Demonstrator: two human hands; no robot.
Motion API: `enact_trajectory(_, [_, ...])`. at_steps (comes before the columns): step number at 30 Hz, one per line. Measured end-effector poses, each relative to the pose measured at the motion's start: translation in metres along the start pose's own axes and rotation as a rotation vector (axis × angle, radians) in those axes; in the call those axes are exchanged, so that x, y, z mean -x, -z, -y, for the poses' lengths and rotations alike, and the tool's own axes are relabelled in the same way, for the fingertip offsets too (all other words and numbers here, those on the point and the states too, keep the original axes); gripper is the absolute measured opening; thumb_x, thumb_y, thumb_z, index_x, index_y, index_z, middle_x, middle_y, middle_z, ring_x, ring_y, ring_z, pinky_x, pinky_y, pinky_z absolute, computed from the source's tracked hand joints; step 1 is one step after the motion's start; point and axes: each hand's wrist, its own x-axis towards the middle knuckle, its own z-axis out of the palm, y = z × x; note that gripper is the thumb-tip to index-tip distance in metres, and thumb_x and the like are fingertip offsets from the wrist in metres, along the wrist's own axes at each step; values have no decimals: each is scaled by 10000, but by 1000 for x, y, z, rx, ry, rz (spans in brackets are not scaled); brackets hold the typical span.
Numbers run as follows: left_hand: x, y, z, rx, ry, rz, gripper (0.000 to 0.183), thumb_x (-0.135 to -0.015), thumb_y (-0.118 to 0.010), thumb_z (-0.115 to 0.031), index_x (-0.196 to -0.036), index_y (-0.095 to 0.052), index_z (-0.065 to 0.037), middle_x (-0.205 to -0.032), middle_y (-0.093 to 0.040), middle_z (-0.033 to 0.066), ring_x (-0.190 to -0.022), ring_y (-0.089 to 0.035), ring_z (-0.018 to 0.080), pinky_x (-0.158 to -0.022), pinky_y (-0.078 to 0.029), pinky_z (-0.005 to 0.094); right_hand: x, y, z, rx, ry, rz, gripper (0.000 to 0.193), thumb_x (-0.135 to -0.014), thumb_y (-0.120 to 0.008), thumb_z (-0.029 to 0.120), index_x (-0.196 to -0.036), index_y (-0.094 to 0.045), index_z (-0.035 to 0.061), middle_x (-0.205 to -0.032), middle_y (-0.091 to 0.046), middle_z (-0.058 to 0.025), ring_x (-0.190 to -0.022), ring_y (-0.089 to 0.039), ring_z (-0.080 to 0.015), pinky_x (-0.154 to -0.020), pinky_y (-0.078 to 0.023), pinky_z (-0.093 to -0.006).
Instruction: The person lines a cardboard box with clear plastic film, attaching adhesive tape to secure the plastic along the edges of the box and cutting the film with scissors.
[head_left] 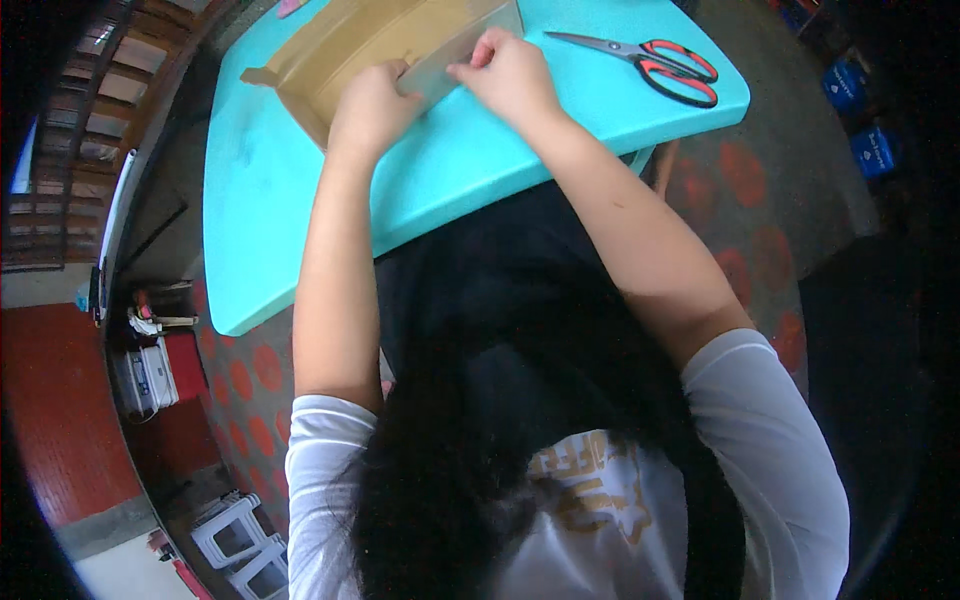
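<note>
An open brown cardboard box (345, 55) with a greyish outer face lies at the far side of the turquoise table (270, 220). My left hand (378, 108) is closed on its near wall, with the thumb outside and fingertips reaching over the rim. Against the same wall, farther right, my right hand (512, 80) is closed, its thumb and curled fingers drawn together. Anything pinched in them is too small to make out. Scissors (665, 70) with black and red handles lie on the table right of my right hand, blades pointing left.
Past the table's rounded edges is a dark floor with red spots (742, 172). White plastic stools (235, 540) stand at the lower left. Blue packages (872, 150) sit at the far right. A small pink thing (290, 7) lies by the table's far edge.
</note>
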Motion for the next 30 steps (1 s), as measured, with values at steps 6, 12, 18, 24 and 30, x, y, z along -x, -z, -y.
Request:
enact_trajectory(6, [-1,-2,-3,54,-30,6,360,-732,-666,-152,-1054,-694,6,-937,-683,256,-898,-667,396,-830,-517,449,-20,20,14,373,367,-130,479,-624,-857,404,-924,-661,86,-917,-680,-139,-960,-639,-326,-853,-502,-429])
enact_trajectory(12, [-4,-2,3,75,-42,13,378,-725,-669,-169,-1046,-680,30,-905,-691,243,-843,-684,346,-783,-522,412,-54,60,12,411,585,307,225,-730,-768,253,-856,-675,92,-985,-657,-97,-1052,-577,-292,-930,-391,-496])
enact_trajectory(18, [-2,0,4,91,-8,30,352,-726,-670,-151,-1036,-695,13,-952,-679,258,-908,-666,389,-836,-516,445,-43,38,5,457,740,252,481,-680,-805,438,-1010,-688,108,-931,-686,-104,-1019,-628,-305,-987,-416,-469])
enact_trajectory(24, [-6,-5,5,66,-74,9,347,-733,-657,-153,-1029,-687,27,-908,-695,236,-852,-686,348,-787,-524,409,-78,22,-27,393,694,453,426,-765,-739,413,-1079,-709,126,-943,-706,-120,-979,-651,-296,-1040,-352,-492])
enact_trajectory(30, [-2,0,4,72,16,33,329,-746,-645,-134,-1037,-694,10,-927,-686,249,-885,-674,373,-822,-516,434,-64,29,9,413,648,489,392,-720,-799,295,-1039,-715,83,-957,-699,-177,-947,-641,-319,-1033,-370,-431])
